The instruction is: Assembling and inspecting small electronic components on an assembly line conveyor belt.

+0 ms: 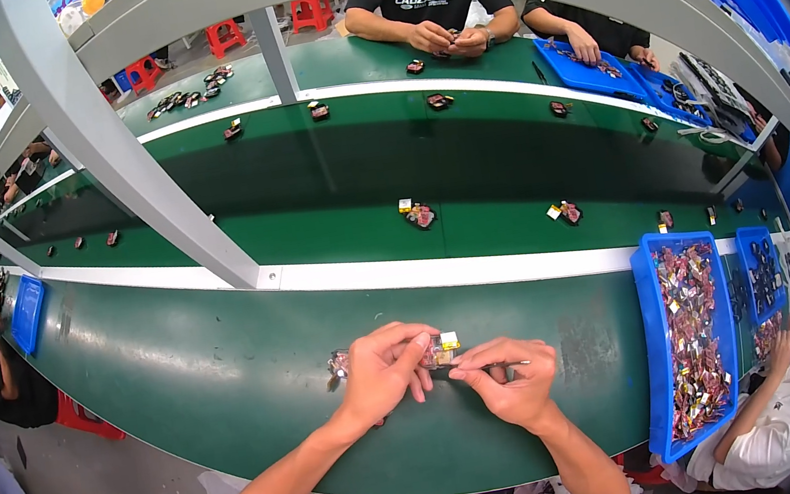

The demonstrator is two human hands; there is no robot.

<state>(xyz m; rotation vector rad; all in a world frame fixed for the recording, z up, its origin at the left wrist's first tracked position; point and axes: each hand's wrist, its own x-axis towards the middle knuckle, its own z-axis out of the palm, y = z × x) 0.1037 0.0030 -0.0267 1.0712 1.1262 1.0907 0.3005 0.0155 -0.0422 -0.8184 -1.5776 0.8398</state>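
Over the green worktop (231,371), my left hand (380,370) is closed on a small circuit board (438,352) with a yellow-and-white block at its upper right. My right hand (516,387) pinches a thin metal tool (526,362), whose tip meets the lower edge of the board; the tool's exact kind is too small to tell. Just left of my left hand is another small reddish assembly (338,364), partly hidden by that hand. A dark bit also shows under my left wrist.
To my right stands a blue tray (648,353) heaped with small boards. Beyond the white rail (369,276) lies a green conveyor belt (312,228) with several assemblies. A grey post (133,142) rises at left. Co-workers sit across, far left and at right.
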